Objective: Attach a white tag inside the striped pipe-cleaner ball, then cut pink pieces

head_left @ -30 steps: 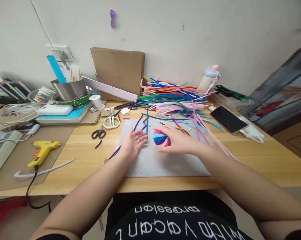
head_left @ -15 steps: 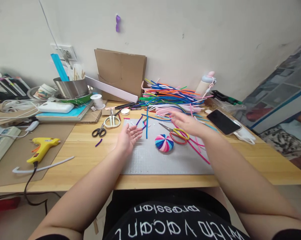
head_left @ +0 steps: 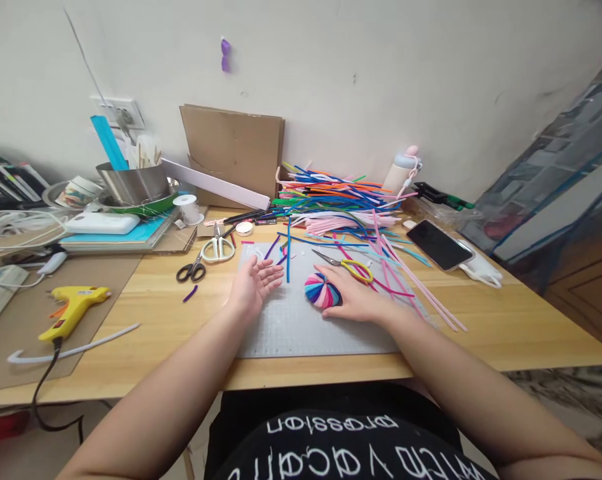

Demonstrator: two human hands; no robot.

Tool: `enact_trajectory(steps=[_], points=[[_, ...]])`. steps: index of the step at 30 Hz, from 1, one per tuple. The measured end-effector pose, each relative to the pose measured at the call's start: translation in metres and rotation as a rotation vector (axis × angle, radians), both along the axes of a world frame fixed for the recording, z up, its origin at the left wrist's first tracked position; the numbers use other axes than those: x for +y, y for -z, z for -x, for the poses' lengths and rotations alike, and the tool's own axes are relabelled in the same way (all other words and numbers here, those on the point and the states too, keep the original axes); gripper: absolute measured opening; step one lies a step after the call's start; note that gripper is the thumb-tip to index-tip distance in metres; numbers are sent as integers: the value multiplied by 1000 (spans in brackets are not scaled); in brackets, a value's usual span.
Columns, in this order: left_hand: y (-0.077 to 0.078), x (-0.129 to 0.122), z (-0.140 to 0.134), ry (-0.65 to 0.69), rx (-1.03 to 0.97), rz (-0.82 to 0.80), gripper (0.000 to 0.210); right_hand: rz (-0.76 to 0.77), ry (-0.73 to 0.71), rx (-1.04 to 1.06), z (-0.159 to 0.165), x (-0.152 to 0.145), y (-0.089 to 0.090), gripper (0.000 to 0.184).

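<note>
A round ball of pink, white, blue and purple pipe cleaners (head_left: 322, 291) sits on the grey cutting mat (head_left: 291, 333). My right hand (head_left: 353, 297) is curled around its right side, thumb at the front and fingers behind. To the left, my left hand (head_left: 255, 283) holds nothing, palm turned inward with fingers apart, over the mat's left part. Yellow-handled scissors (head_left: 357, 269) lie just behind my right hand. A blue pipe cleaner (head_left: 288, 257) and purple pieces (head_left: 272, 247) are scattered beyond my left hand.
A heap of coloured pipe cleaners (head_left: 335, 200) lies by the wall, a phone (head_left: 439, 245) to its right. White-handled scissors (head_left: 217, 249) and black-handled scissors (head_left: 191, 270) rest left of the mat. A yellow glue gun (head_left: 73, 308) with its cord lies farther left.
My right hand has come down and toward me from above the scissors and now grips the pipe cleaner ball. Two long pink pipe cleaners now lie to the right. My left hand stays open.
</note>
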State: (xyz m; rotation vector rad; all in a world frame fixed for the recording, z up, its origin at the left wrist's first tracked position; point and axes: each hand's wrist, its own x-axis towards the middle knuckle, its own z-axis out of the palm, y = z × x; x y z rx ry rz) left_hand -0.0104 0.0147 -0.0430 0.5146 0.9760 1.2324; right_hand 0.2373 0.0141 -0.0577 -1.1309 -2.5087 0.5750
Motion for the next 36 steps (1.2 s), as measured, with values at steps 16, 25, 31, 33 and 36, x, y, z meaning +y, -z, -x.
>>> enact_trajectory(steps=[16,25,31,33,36], points=[[-34,-34,-28,-16,710,-635,42,1208,43,1219,42,10,-38,50],[-10,-28,-31,116,884,-638,65,1410,118,1296,56,5,-7,40],[-2,-25,-22,225,871,-501,72,1405,140,1369,54,-2,-8,32],[-3,-25,-21,248,876,-489,76,1300,212,1310,53,-3,-9,28],[-6,-27,-22,319,861,-475,78,1079,308,1134,50,-2,-10,32]])
